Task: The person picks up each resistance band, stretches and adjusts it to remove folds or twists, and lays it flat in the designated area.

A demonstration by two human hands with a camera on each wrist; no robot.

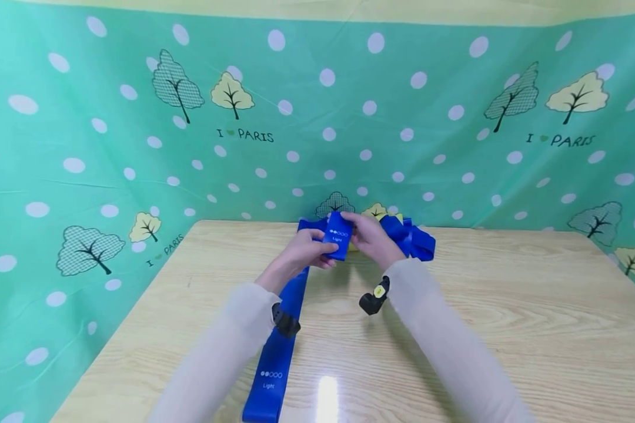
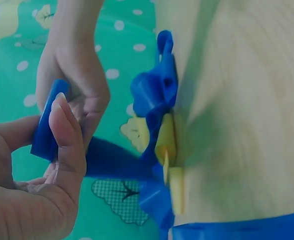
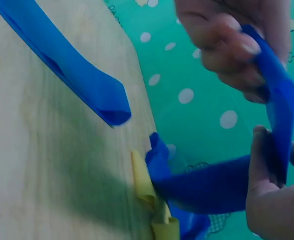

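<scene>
Both hands hold a blue resistance band point(image 1: 340, 226) raised above the far edge of the table, its printed "Light" label facing me. My left hand point(image 1: 304, 249) pinches its lower left side, thumb across the front. On the upper right side, my right hand point(image 1: 373, 235) grips the same band between thumb and fingers. In the right wrist view, a length of this band point(image 3: 211, 185) runs down from the right hand toward a heap of blue bands point(image 1: 420, 244) at the table's back edge. Yellow bands point(image 2: 166, 140) lie among that heap.
Another blue band point(image 1: 272, 376), also marked "Light", lies lengthwise on the wooden table point(image 1: 508, 305), partly under the left forearm. A green dotted cloth point(image 1: 349, 117) hangs behind the table and at its left side. Each wrist wears a black strapped device.
</scene>
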